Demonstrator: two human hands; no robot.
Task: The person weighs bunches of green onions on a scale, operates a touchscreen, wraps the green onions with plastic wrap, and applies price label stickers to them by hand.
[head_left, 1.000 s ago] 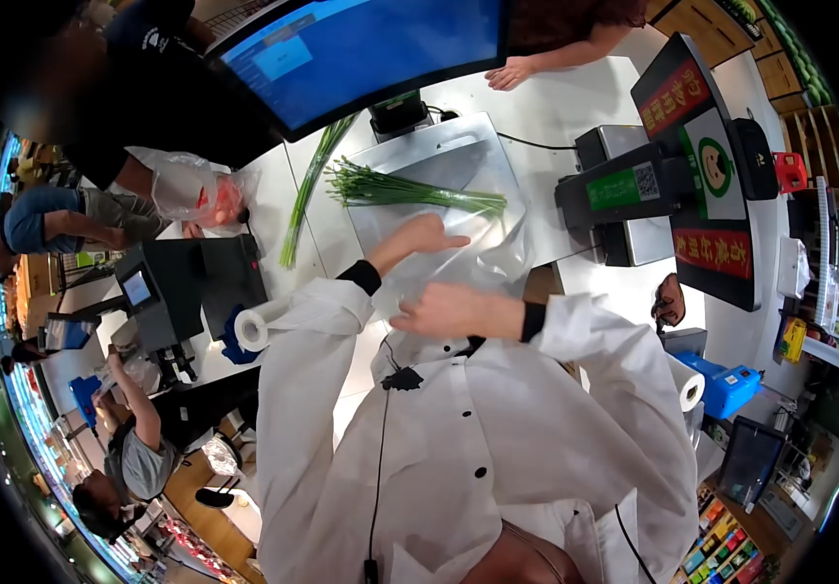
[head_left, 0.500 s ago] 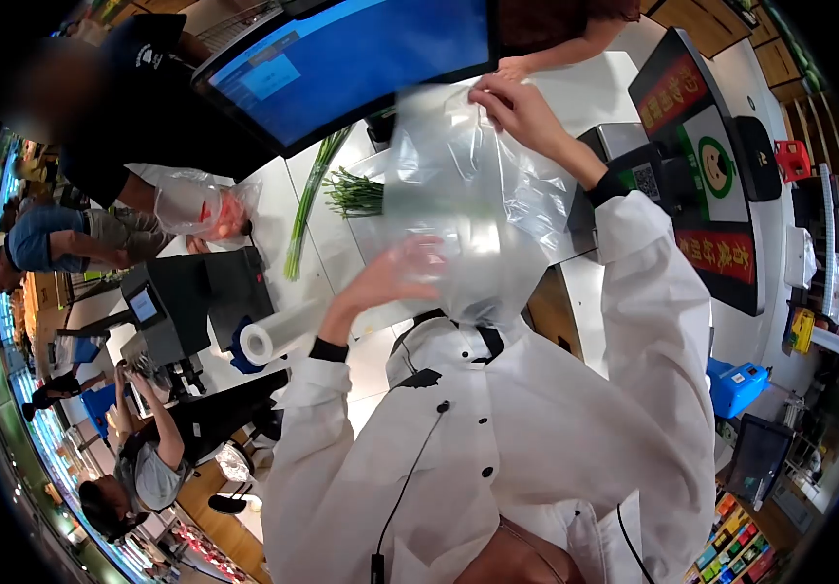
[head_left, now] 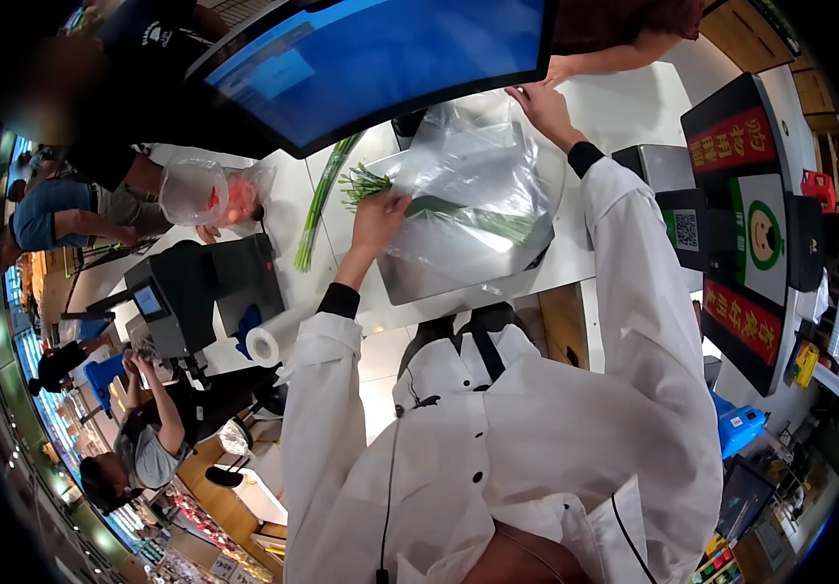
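Observation:
A bunch of thin green stems with budded tips lies across a metal scale plate. My left hand is closed around the bunch near its tips. A clear plastic bag spreads over the plate, and the rest of the stems show through it. At the bag's far right edge, my right hand has its fingers pinched together on the plastic, close under the monitor's edge. Longer green stalks rest on the counter left of my left hand.
A large monitor overhangs the counter's far side. Another person's hand rests beyond my right hand. To the left are a bag of red produce, a black printer and a plastic roll. A sign screen stands right.
The raised bag has come down flat over the scale plate. My left hand has moved up and left from the bag and taken hold of the green stems. My right hand has shifted slightly right.

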